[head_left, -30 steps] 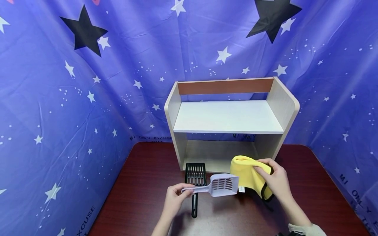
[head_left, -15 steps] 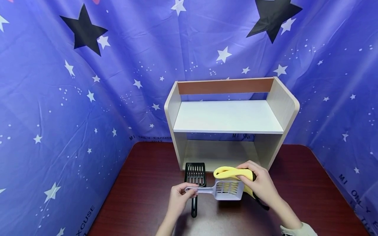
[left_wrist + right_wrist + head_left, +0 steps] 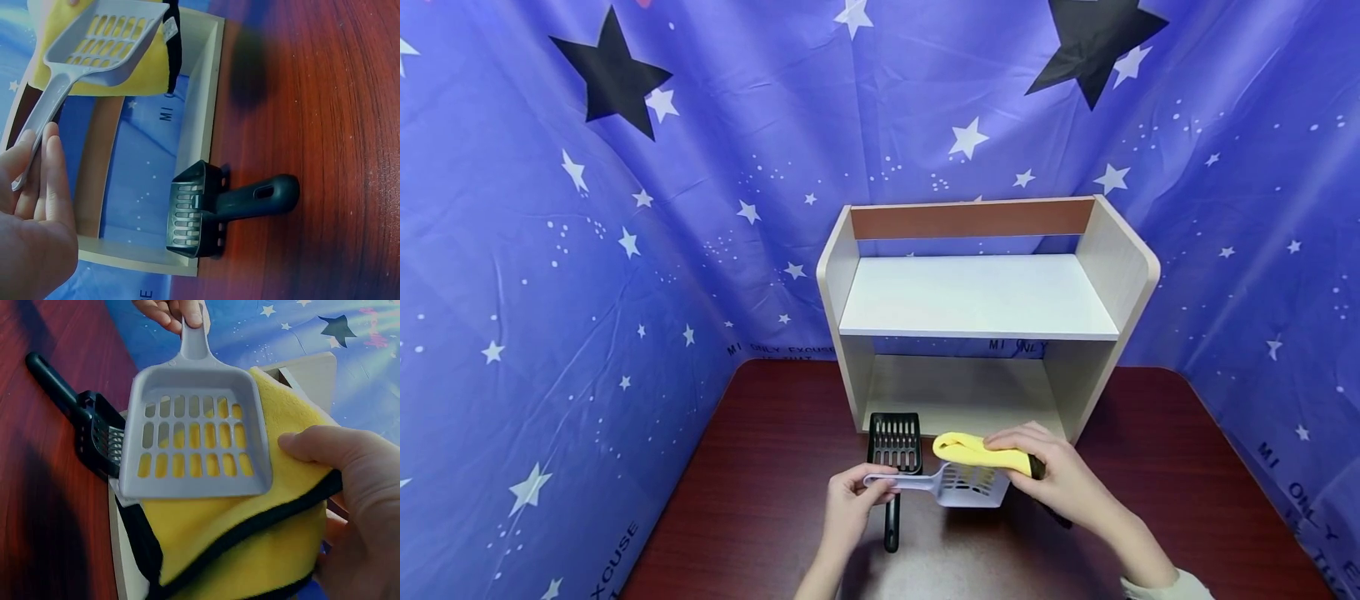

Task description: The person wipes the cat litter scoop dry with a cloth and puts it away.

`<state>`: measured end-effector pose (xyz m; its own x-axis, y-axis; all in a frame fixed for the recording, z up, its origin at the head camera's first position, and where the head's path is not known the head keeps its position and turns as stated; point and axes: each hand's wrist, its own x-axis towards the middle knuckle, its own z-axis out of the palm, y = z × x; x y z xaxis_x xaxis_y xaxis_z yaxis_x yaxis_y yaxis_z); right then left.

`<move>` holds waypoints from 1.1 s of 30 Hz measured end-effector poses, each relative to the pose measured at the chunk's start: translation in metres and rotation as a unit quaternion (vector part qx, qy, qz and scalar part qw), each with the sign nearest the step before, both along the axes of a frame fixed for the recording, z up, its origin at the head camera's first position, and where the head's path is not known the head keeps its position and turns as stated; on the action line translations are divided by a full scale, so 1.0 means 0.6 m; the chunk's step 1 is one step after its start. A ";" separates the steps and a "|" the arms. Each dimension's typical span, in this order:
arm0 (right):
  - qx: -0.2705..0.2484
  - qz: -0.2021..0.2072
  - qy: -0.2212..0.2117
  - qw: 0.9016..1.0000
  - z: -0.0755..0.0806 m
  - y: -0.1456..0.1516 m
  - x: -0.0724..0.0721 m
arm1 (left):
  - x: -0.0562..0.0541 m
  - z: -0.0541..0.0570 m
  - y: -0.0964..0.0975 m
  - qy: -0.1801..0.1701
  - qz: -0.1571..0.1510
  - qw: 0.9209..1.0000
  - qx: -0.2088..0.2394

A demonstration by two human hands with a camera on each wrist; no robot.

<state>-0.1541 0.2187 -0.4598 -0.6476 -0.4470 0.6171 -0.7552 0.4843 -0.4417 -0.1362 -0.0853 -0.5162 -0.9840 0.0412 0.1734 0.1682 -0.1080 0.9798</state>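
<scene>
1. Blue star-printed fabric curtain (image 3: pixel 737 125) behind; dark red wood-grain table (image 3: pixel 760 467); pale wood-look two-tier shelf unit (image 3: pixel 977 296) at its far side.
2. Pale lavender-grey slotted plastic scoop (image 3: pixel 937 485) held above the table, in front of the shelf unit. Long axis runs crosswise: handle to the left, basin to the right.
3. Left hand (image 3: pixel 850 497) pinches the handle between thumb and fingers. Right hand (image 3: pixel 1051 471) grips a folded yellow cloth with black edging (image 3: pixel 973 450) and is the nearer to the basin.
4. Cloth fold stands at the basin's upper edge; yellow shows through the slots, so cloth lies behind the basin. Firmness of contact: cannot tell.
5. Black slotted plastic scoop (image 3: pixel 893 451) at the shelf unit's front edge, handle toward the person; neither hand holds it.
</scene>
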 end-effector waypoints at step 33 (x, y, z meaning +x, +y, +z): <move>-0.054 -0.066 -0.102 0.991 -0.032 0.045 0.021 | -0.002 0.001 -0.015 0.014 0.051 0.998 0.037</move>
